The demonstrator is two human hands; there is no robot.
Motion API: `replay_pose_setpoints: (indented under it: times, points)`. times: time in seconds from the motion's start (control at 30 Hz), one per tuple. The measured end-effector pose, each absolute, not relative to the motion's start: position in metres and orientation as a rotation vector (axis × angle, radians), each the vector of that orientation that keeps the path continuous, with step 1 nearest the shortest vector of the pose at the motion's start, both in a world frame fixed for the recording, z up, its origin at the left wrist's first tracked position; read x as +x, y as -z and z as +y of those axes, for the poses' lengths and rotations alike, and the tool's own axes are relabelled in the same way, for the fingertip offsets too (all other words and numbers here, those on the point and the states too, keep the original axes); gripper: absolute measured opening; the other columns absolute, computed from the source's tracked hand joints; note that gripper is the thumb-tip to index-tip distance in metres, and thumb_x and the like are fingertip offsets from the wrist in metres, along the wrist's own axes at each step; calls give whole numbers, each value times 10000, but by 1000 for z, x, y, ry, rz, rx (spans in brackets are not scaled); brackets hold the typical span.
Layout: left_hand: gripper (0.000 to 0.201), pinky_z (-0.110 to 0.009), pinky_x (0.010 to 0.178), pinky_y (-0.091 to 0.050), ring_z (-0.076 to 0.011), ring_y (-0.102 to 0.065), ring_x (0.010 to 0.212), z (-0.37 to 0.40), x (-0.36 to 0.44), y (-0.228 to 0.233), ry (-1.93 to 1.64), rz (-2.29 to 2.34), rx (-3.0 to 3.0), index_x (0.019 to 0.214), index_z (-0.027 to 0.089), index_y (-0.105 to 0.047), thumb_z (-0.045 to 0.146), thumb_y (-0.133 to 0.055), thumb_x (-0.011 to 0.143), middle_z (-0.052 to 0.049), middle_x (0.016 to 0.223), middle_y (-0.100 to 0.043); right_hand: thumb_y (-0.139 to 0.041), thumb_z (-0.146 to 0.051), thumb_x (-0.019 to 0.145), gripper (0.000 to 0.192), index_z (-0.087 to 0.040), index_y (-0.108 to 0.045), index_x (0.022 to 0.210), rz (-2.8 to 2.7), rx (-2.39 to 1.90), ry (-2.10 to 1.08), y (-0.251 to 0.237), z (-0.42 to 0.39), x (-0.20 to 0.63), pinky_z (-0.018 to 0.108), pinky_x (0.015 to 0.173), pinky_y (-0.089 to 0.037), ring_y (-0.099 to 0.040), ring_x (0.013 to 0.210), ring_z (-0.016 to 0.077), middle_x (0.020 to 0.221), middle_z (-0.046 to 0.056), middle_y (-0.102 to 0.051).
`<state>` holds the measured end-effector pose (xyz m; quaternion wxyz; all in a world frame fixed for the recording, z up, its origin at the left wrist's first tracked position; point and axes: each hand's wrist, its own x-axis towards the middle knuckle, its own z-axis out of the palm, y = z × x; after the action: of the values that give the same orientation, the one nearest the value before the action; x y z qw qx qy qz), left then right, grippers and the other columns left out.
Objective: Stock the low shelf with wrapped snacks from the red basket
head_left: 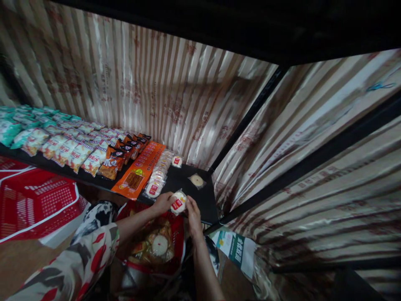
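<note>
Between my two hands is a round white rice cracker in a clear wrapper (178,203) with a red label. My left hand (163,204) grips its left edge and my right hand (193,211) its right edge. They hold it just over the front edge of the black shelf (181,179). Left of it, a row of similar wrapped crackers (159,173) overlaps from front to back. One wrapped cracker (177,161) lies at the back, and another, paler one (197,180) lies to the right with no label showing.
An orange snack bag (138,173) lies left of the crackers, with several snack packs (70,152) further left. Below the shelf, a red basket (180,246) holds wrapped snacks. Another red basket (34,196) stands at left. Striped curtains (175,83) hang behind and a black post (250,113) rises at right.
</note>
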<state>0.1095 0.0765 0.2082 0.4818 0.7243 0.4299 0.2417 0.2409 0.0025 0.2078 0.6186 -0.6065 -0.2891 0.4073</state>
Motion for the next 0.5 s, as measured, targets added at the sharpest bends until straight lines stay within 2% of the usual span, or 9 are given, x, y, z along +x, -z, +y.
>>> replay_pose_setpoints:
  times: [0.1,0.2,0.37,0.5]
  points:
    - [277,-204,513,-400,-111,-532,566,77,115,-207,-659,1084,1564,853,143,-558,346,-370,836,3,688,-592,-720,-473,570,742,-156,-510,1207,-610,-1295,-1006,-208,8,238,296,724,-507,-652,829,210,992,86,-687]
    - [268,-205,451,-367,-91,-460,461,78,121,-207,-700,1121,1451,766,146,-524,370,-386,817,32,587,-516,-734,-461,577,718,-156,-510,1187,-649,-1240,-1082,-199,15,241,304,750,-514,-660,849,221,979,83,-696]
    - [245,-199,414,-344,-77,-424,415,87,132,-212,-760,1139,1271,727,168,-469,405,-442,783,60,535,-470,-736,-448,600,602,-196,-548,1114,-593,-1198,-1118,-184,36,252,307,784,-523,-650,929,230,995,65,-698]
    - [261,-203,430,-370,-85,-465,452,94,134,-221,-837,1110,1203,760,177,-468,437,-494,741,59,573,-497,-747,-463,573,638,-198,-546,1117,-593,-1192,-1052,-191,50,251,299,759,-531,-660,893,223,999,66,-697]
